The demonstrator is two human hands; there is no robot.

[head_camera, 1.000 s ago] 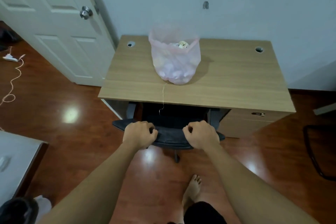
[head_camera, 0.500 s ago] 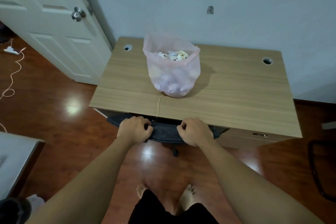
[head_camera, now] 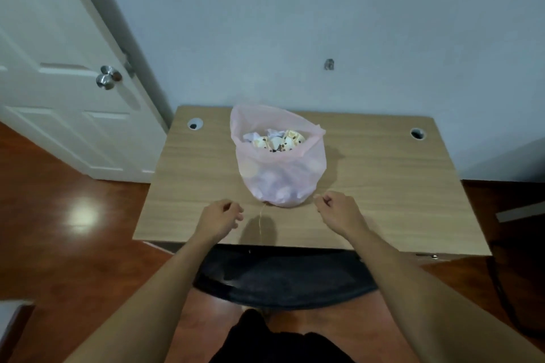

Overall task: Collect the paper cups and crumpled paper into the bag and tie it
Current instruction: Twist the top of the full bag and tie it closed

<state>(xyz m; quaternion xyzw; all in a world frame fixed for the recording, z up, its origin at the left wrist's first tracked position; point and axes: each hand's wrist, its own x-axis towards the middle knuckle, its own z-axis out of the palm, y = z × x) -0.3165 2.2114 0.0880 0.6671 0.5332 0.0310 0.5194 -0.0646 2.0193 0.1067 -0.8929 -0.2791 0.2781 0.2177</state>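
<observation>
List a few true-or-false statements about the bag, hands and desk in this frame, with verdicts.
1. The bag stands open on the desk. True.
2. The left hand grips the bag. False: it is apart from the bag, fingers loosely curled, holding nothing.
3. Cups show inside the bag. True.
4. The bag's top is tied. False: it gapes open, and a string lies loose on the desk.
5. The right hand holds a cup. False: it holds nothing.

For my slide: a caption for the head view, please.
Left hand and right hand near open bag of cups on desk.
</observation>
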